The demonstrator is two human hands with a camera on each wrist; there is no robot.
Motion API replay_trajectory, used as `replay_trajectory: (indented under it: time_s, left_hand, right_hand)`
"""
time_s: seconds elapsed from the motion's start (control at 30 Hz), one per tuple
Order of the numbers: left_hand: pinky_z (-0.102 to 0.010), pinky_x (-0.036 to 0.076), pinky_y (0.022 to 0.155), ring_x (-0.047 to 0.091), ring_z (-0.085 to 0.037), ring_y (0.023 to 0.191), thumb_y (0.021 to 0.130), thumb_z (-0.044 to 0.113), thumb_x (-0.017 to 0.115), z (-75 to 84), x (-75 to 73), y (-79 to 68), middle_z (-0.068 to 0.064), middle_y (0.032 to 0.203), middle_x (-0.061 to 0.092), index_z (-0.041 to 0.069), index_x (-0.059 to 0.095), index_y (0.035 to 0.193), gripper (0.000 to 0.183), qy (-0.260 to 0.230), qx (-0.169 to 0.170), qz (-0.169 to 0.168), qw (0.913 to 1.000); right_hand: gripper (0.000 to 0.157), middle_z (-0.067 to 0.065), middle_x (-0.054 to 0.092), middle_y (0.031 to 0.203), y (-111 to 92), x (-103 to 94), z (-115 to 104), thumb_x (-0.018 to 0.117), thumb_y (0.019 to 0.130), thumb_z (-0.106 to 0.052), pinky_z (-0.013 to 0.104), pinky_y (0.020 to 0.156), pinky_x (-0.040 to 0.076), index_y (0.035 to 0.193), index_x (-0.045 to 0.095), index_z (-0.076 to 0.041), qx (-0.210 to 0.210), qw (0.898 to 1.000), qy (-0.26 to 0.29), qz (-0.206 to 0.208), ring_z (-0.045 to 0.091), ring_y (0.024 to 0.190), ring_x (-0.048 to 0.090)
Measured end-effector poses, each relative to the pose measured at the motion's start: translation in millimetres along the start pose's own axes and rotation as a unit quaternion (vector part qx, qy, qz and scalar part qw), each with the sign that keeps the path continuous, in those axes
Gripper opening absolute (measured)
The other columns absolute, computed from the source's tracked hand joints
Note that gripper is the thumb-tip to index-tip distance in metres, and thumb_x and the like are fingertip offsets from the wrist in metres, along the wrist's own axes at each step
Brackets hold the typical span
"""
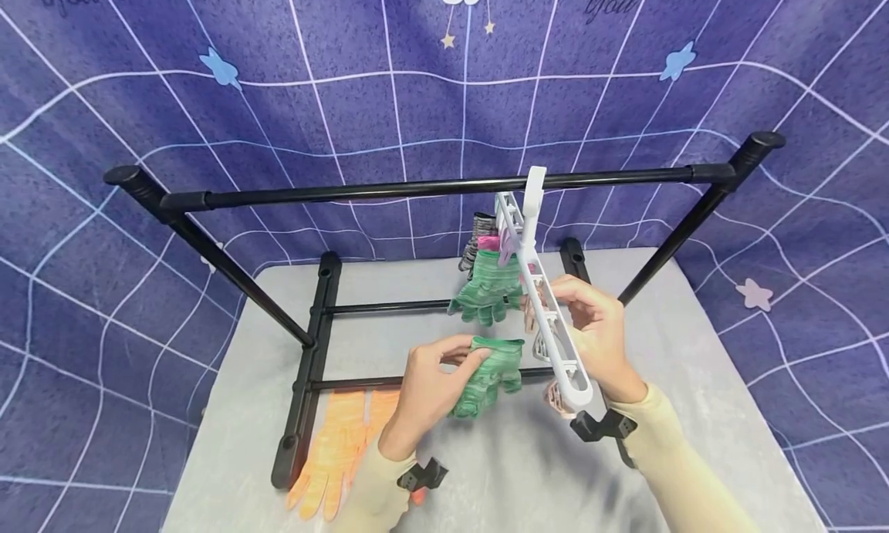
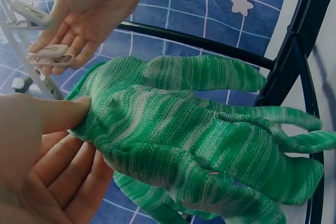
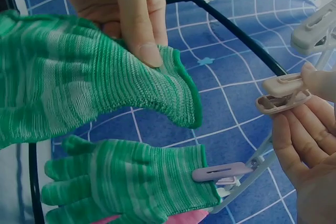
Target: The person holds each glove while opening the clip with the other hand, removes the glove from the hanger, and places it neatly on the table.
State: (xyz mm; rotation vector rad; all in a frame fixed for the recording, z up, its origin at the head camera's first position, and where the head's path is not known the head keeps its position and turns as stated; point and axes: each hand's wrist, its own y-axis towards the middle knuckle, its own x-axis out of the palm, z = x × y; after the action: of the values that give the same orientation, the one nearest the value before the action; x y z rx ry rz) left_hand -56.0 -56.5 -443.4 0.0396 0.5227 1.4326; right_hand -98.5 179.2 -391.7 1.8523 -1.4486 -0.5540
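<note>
My left hand (image 1: 434, 382) pinches the cuff of a green striped knit glove (image 1: 491, 372) between thumb and fingers; its fingers dangle loosely. To the right, my right hand (image 1: 593, 336) holds a beige clothes peg (image 3: 283, 85) on the white clip hanger (image 1: 575, 396), thumb above and fingers beneath. In the right wrist view the held cuff is apart from this peg. Another green glove (image 3: 131, 177) hangs from the hanger by a lilac peg (image 3: 223, 171), with something pink behind it. Farther back hangs a black-and-grey glove (image 1: 479, 240).
The hanger hooks over the top bar (image 1: 389, 190) of a black rack, whose lower bars cross the grey tabletop (image 1: 264, 348). Orange gloves (image 1: 326, 448) lie at the front left, partly under my left forearm. Further pegs line the hanger. A blue-purple grid-patterned cloth (image 1: 417, 109) stands behind.
</note>
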Motion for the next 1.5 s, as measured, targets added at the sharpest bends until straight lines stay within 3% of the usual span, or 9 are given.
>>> replay_trajectory:
  time_s: [0.13, 0.33, 0.57, 1.07, 1.5]
  left_hand:
    - [-0.03, 0.064, 0.078, 0.076, -0.007, 0.082, 0.099, 0.029, 0.081, 1.2, -2.5, -1.2, 0.013, 0.093, 0.081, 0.022, 0.085, 0.107, 0.011, -0.007, -0.007, -0.003, 0.9999]
    - [-0.03, 0.064, 0.08, 0.076, -0.008, 0.084, 0.098, 0.031, 0.082, -0.5, -7.9, -7.7, 0.015, 0.094, 0.08, 0.027, 0.084, 0.107, 0.01, -0.008, -0.034, 0.002, 0.9994]
    - [-0.03, 0.063, 0.082, 0.076, -0.008, 0.085, 0.098, 0.036, 0.081, -5.7, -16.3, -17.9, 0.016, 0.093, 0.08, 0.029, 0.084, 0.108, 0.012, -0.003, -0.067, 0.0, 0.9977]
    - [-0.029, 0.062, 0.083, 0.076, -0.007, 0.085, 0.096, 0.033, 0.084, -8.3, -22.7, -32.8, 0.016, 0.091, 0.08, 0.026, 0.084, 0.104, 0.011, 0.0, -0.091, 0.001, 0.9959]
    - [-0.031, 0.062, 0.084, 0.076, -0.007, 0.086, 0.095, 0.035, 0.084, -14.5, -27.5, -46.8, 0.013, 0.093, 0.08, 0.024, 0.084, 0.106, 0.016, 0.012, -0.11, 0.014, 0.9937]
  right_hand:
    - [0.021, 0.018, 0.076, 0.092, 0, -0.3, 0, 0.071, 0.082, 0.02, 0.03, 0.081, 0.06, 0.102, 0.07, 0.017, 0.002, 1.0, -0.001, -0.002, 0.026, 0.084, 0.071]
    - [0.015, 0.021, 0.075, 0.091, -1, 0.2, 0, 0.072, 0.086, 0.015, 0.031, 0.081, 0.059, 0.101, 0.072, 0.015, 0.006, 1.0, -0.016, 0.002, 0.032, 0.084, 0.069]
    - [0.022, 0.024, 0.074, 0.09, -1, 0.9, 0, 0.063, 0.081, 0.022, 0.03, 0.082, 0.059, 0.099, 0.073, 0.013, 0.005, 0.999, -0.032, 0.004, 0.029, 0.083, 0.07]
    - [0.019, 0.026, 0.073, 0.087, 0, 2.9, 0, 0.065, 0.084, 0.02, 0.031, 0.083, 0.058, 0.1, 0.072, 0.013, 0.0, 1.0, -0.028, -0.001, 0.028, 0.085, 0.069]
    - [0.01, 0.021, 0.075, 0.089, -4, 5.2, -2, 0.073, 0.089, 0.013, 0.031, 0.084, 0.059, 0.099, 0.073, 0.012, 0.001, 0.999, -0.037, 0.005, 0.026, 0.086, 0.07]
